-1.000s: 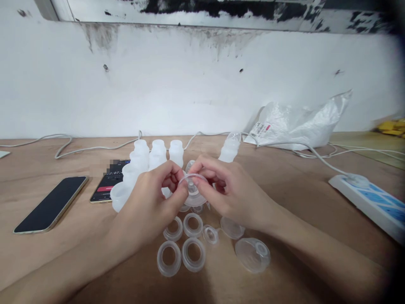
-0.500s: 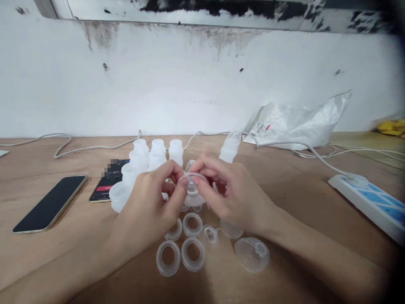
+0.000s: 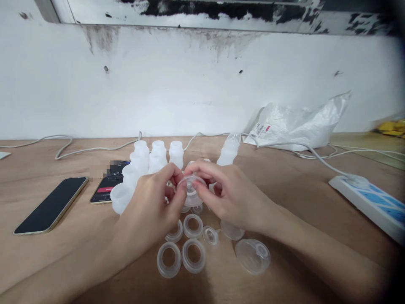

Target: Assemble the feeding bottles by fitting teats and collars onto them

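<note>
Between both hands is a clear bottle nipple with a wide round flange [image 3: 192, 197], its raised centre facing me. My left hand [image 3: 155, 197] is closed, pinching the left of its rim between thumb and fingers. On the right side my right hand [image 3: 232, 195] grips the same piece, thumb on its upper face and fingers curled behind. Whether a ring sits around the nipple I cannot tell. Below lie several translucent collar rings [image 3: 193, 256] and a small clear round piece [image 3: 210, 235]. A clear dome cap [image 3: 253, 256] rests nearer my right forearm. More clear pieces are partly hidden behind the hands.
Several white translucent bottles [image 3: 158, 157] stand behind my left hand, beside two phones [image 3: 52, 205]. Another bottle with a clear top [image 3: 230, 150] stands beyond my right hand. A white plastic bag [image 3: 294, 124], cables and a power strip [image 3: 368, 202] are on the right.
Both hands stay on the nipple. My right hand's fingers have shifted slightly left over its rim, and the piece tilts a little flatter. The loose parts lie as before.
</note>
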The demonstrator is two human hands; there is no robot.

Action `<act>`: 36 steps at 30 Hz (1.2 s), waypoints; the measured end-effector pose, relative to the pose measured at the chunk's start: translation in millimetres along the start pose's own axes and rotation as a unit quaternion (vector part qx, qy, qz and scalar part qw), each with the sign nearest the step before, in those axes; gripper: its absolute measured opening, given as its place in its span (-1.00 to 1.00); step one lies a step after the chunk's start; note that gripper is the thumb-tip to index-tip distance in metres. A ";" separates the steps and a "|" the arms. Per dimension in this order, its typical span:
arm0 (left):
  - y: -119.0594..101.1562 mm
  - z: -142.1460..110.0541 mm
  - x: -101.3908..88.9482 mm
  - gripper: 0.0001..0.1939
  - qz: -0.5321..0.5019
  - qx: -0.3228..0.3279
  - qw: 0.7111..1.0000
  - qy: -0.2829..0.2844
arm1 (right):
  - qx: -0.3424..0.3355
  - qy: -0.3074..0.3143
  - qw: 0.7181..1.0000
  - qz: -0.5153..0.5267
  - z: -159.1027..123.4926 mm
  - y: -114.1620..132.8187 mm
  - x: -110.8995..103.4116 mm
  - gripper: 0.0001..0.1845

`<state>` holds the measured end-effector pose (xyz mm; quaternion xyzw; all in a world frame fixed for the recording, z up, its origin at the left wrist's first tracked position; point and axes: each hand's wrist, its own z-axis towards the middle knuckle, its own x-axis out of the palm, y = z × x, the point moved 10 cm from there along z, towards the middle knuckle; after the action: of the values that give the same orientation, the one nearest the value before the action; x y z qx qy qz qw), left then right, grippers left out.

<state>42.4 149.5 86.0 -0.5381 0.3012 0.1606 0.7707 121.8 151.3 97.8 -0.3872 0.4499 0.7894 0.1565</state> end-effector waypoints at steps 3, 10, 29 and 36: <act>1.7 2.0 -0.7 -0.88 0.003 0.003 1.000 -0.007 | 0.008 -0.019 1.000 0.000 1.5 -3.6 -1.8 -0.83; 2.2 5.3 1.0 -0.92 0.017 0.016 1.000 -0.008 | 0.013 -0.030 0.999 -0.011 2.1 -7.0 -0.4 -0.82; 6.7 8.0 -0.4 -0.83 -0.011 -0.004 1.000 0.006 | 0.017 -0.036 0.998 0.054 8.9 -20.9 -2.7 -0.82; 0.7 7.0 -25.9 -0.58 0.208 0.062 0.975 -0.053 | 0.109 0.012 0.980 0.166 16.6 -52.1 4.8 -0.71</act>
<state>24.2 158.2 103.7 -0.4053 0.3749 0.3267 0.7671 142.0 193.0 68.4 -0.2967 0.5932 0.7461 0.0589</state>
